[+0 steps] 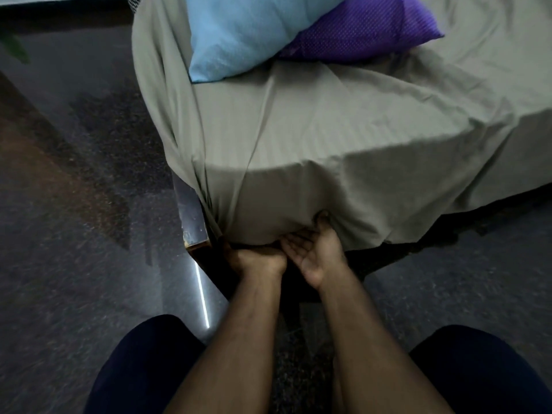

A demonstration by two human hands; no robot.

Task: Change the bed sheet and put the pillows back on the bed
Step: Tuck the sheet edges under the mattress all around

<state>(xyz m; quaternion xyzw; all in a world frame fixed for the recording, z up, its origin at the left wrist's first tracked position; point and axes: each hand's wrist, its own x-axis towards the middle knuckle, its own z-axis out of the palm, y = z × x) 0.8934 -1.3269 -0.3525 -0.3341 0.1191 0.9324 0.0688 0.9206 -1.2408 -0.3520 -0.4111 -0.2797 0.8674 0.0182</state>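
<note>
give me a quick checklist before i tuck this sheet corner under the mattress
1. Sheet covers the near corner: ok, the grey sheet drapes over the top and down the side.
2. Right hand on the fabric: ok, palm up, fingers pushed into a fold at the hem.
3. Left hand grip: cannot tell, its fingers curl down at the dark lower edge and are hidden.
4. Top smooth: not ok, creases run from the corner toward the pillows.
5. Right side tucked: not ok, the hem hangs loose there.
6. Pillows on the bed: ok, the blue pillow and purple pillow lie at the far end.
</note>
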